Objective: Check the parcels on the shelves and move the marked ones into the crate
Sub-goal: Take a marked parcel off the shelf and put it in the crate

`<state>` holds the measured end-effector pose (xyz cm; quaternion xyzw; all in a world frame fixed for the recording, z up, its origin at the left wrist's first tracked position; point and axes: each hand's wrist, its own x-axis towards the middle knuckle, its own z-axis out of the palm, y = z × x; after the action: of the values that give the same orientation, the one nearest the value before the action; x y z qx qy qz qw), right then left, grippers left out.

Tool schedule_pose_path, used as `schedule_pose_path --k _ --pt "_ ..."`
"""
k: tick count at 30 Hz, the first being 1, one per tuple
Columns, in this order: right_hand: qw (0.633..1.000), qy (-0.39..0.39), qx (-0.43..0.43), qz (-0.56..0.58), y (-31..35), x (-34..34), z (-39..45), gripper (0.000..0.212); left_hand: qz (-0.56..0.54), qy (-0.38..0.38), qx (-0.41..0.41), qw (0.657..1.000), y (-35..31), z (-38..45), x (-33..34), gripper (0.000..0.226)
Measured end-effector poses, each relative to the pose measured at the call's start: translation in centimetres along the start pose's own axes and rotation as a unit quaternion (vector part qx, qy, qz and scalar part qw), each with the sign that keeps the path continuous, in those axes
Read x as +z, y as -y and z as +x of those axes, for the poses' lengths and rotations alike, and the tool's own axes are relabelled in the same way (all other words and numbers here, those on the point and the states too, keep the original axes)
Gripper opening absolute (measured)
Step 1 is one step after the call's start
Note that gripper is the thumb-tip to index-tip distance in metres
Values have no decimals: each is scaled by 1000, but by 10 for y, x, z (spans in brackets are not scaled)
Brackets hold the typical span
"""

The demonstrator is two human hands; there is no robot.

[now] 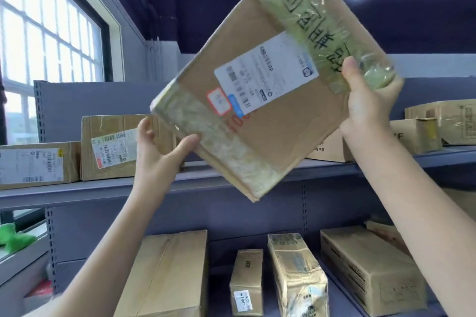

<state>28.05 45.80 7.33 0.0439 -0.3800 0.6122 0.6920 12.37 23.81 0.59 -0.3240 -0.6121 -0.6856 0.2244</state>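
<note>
At mid-left our left hand grips the lower corner of the flat cardboard parcel, held tilted at centre frame above the grey shelf. Its white label faces us. At right, our right hand grips its taped edge.

The parcel is matt brown cardboard, banded with glossy, crinkled clear tape and a smooth paper label; the shelf is matt painted metal.
</note>
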Motion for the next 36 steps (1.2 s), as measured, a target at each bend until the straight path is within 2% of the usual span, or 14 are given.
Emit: schedule_pose_path --k 2,4,7,9,11,13,15,18,21,27,33,36 --pt "998 -28 51 -5 -8 -7 -8 59 -104 22 -33 994 2 -9 12 89" --pt "993 -22 111 -22 -18 -14 -19 64 -185 43 -31 981 0 -13 25 76" --pt "984 27 154 -88 -21 -31 -25 62 -251 -3 -24 968 -2 -9 28 49" --pt "966 86 130 -206 -14 -45 -22 57 -248 -16 10 969 -3 -5 21 40" --pt "943 149 102 -278 -4 -53 -17 48 -205 -9 52 977 -8 1 13 39" --pt "932 206 96 -283 9 -55 -16 43 -157 29 87 983 -14 7 7 36" --pt "934 228 106 -254 18 -51 -21 37 -112 85 111 984 -22 13 3 34" --pt "956 165 122 -208 18 -51 -35 41 -68 135 124 981 -34 24 0 31" --pt "972 82 119 -188 7 -60 -56 24 -35 157 121 980 -38 33 -1 32" --pt "970 1 153 -192 -7 -92 -91 22 32 191 110 975 -25 19 6 47" --pt "957 -95 193 -194 -2 -140 -116 36 85 157 48 983 2 -31 14 53" --pt "939 -166 245 -177 -4 -175 -133 59 87 117 17 989 12 -72 22 74"
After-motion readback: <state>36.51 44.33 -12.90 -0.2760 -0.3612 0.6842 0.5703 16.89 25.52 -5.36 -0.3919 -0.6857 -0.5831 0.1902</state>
